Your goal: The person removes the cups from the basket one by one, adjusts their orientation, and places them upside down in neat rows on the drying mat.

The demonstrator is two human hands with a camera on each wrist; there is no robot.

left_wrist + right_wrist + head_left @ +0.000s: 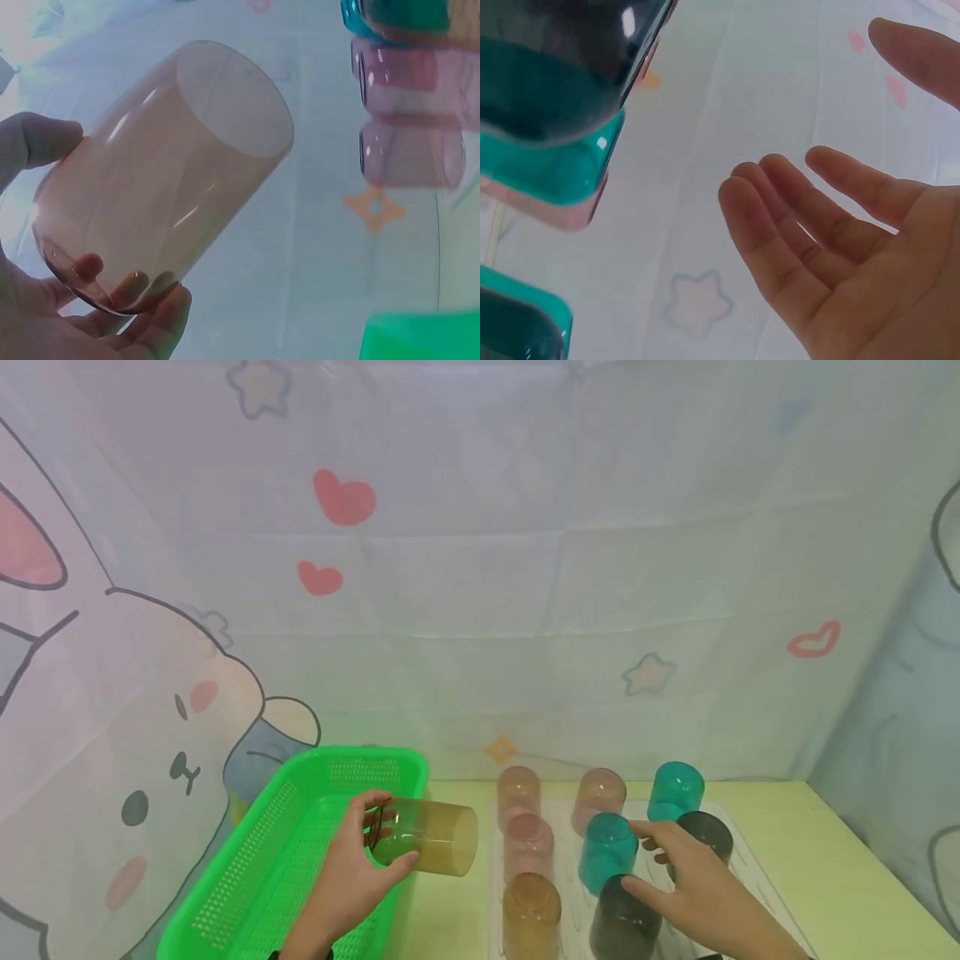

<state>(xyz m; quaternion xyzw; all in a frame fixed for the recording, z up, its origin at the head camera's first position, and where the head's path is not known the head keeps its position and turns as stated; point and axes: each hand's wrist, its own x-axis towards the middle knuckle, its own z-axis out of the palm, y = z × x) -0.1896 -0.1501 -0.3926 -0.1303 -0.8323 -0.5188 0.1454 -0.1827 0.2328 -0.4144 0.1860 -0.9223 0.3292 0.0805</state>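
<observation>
My left hand (360, 860) grips an amber see-through cup (429, 836) lying on its side over the right edge of the green basket (247, 885). In the left wrist view the cup (161, 165) fills the frame, fingers (142, 289) curled round its mouth end. My right hand (675, 877) hovers open over upturned cups on a clear tray: its thumb lies by a dark cup (625, 920), its fingers next to a teal cup (606, 850) and another dark cup (707, 833). The right wrist view shows the palm (855, 247) with fingers spread and nothing in it.
More upturned cups stand on the tray (757, 877): two pink (518, 793), a third pink (597, 795), a teal one (675, 789), an amber one (531, 910). A printed cloth backdrop (480, 568) hangs close behind the yellow-green table (847, 868).
</observation>
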